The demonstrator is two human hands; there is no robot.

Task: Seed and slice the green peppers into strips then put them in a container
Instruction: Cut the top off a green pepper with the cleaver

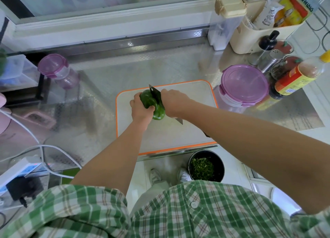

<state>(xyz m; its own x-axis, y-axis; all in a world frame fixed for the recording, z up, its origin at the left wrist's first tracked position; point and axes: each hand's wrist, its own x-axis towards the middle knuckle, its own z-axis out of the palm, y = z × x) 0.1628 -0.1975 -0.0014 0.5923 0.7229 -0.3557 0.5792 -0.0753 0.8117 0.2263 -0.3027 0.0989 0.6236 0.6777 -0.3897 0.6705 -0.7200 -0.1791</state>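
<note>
Fig. 1. Head view, opening cut. The green pepper (151,106) lies on its side on the far-left part of the cutting board (187,130). Its long axis runs on a diagonal from far-left to near-right. My left hand (140,108) sits on its left flank, fingers and thumb curled round it and clamped. My right hand (172,102) sits just to its right, fingers closed on the knife (154,94), though the grip itself is hidden under the hand.

The blade runs nearly parallel to the pepper's long axis, against its right flank. One end shows beyond my knuckles and the other end below my wrist.

Key relation: the blade sits between my two hands, with the pepper on its left and my left fingertips close to the edge. The cut therefore looks set to go lengthwise, and I judge the holding fingers should be tucked clear of the blade before pressing down.

The lidded container (244,84) stands just off the board's right edge, nearer my right hand. A dark bin (221,168) holding green scraps stands on the floor below
</note>
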